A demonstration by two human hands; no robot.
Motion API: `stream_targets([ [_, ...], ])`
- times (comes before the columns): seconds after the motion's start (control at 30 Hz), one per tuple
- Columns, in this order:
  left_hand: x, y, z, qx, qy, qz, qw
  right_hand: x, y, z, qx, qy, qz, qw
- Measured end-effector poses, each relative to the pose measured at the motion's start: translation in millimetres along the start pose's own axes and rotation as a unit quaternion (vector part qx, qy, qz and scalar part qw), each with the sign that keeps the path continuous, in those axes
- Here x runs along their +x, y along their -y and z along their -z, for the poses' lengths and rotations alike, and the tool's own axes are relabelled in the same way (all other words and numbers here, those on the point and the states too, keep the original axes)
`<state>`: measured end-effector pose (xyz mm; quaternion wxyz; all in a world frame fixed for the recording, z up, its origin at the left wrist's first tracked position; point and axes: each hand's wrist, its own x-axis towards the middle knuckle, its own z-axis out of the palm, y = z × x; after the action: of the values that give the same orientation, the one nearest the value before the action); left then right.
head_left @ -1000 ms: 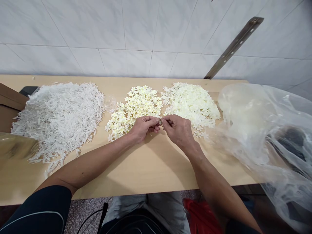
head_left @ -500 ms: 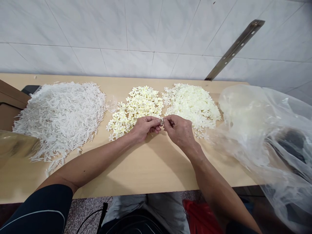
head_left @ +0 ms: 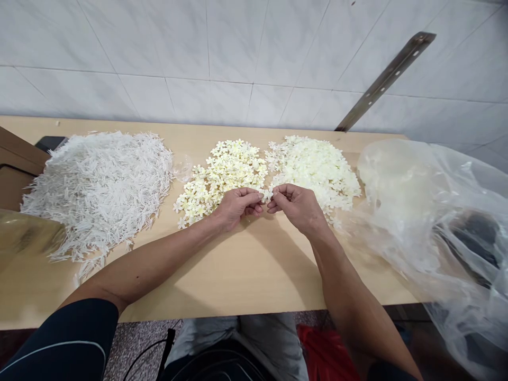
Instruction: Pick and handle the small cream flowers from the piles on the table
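Over the front of the flower piles, my left hand (head_left: 240, 207) is closed in a pinch between thumb and index finger. A small white artificial flower (head_left: 267, 196) shows at those fingertips. My right hand (head_left: 297, 205) is just to its right, its thumb and fingers pinched together at the flower's edge; what lies inside that pinch is too small to make out. Behind my left hand spreads a pile of flowers with yellow centres (head_left: 234, 166). A paler pile of plain white flowers (head_left: 317, 164) lies behind my right hand.
A big heap of thin white stems (head_left: 107, 185) covers the table's left side. A clear plastic bag (head_left: 400, 196) drapes over the right end. At the back, a slotted metal bracket (head_left: 387, 82) slants against the tiled wall (head_left: 230, 42). A red bag (head_left: 325, 352) hangs below the front edge.
My right hand has shifted slightly to the right, away from the left fingertips. More of the white flower now shows between the hands. My left hand has stayed almost in place.
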<state>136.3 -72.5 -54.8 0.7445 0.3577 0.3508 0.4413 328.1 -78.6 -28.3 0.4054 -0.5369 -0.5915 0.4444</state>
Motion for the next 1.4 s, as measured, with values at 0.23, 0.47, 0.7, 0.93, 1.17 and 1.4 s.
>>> stream_targets([
  [0.23,-1,-1,-0.5,-0.001,0.017,-0.005,1.0,-5,12,-4,-0.05,-0.01,0.021,0.998],
  [0.47,-2,-4,-5.1,0.045,-0.018,-0.011,0.999,-7,11,-6,-0.088,-0.016,0.039,0.995],
  [0.7,-3,-7,-8.4,0.085,-0.038,-0.002,0.996,-7,11,-3,-0.046,0.005,0.027,0.999],
  [0.93,0,-4,-3.8,0.051,-0.031,-0.018,0.998,-1,14,6,0.092,0.01,-0.015,0.996],
  [1.17,2,-3,-1.4,0.027,-0.031,-0.023,0.999,5,15,18,0.214,0.03,-0.074,0.973],
  [1.4,2,-2,0.3,0.039,-0.021,-0.016,0.999,3,19,28,0.208,0.026,-0.057,0.976],
])
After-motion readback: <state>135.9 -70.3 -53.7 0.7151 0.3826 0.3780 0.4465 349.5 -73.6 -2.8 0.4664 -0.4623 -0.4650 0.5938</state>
